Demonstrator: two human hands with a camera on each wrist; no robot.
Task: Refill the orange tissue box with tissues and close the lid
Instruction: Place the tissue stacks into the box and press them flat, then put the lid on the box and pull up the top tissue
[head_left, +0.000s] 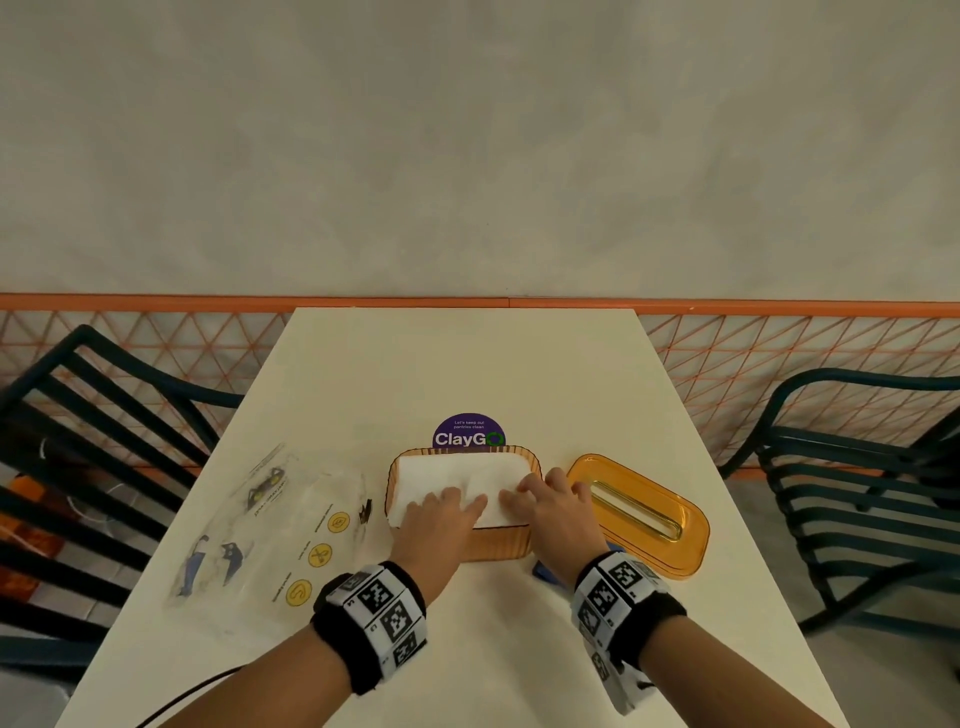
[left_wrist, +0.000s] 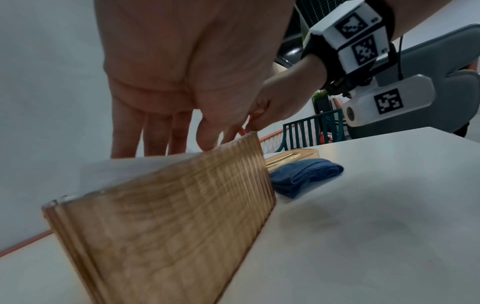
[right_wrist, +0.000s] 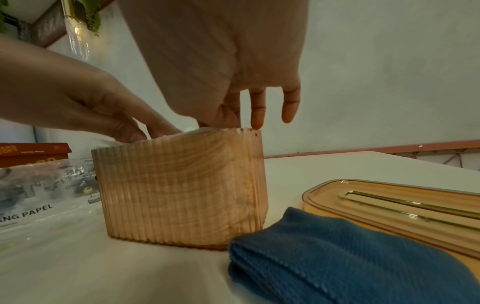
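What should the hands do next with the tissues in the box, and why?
Probably lift the right hand off and reach for the lid, which lies on the table to the right of the box. Both hands, left hand included, press flat on the tissues, which already fill the box to its rim.

The box (head_left: 498, 540) stands mid-table (head_left: 467, 364), the tissues (head_left: 457, 475) in it. Both hands rest on the tissues, the left hand (head_left: 441, 514) beside the right hand (head_left: 550, 501). Right of the box lies the lid (head_left: 644, 514); a cloth (right_wrist: 350, 261) lies before the lid. Left of the box lies a wrapper (head_left: 270, 525). Behind the box is a sticker (head_left: 469, 432). A chair (head_left: 104, 441) stands at each side.
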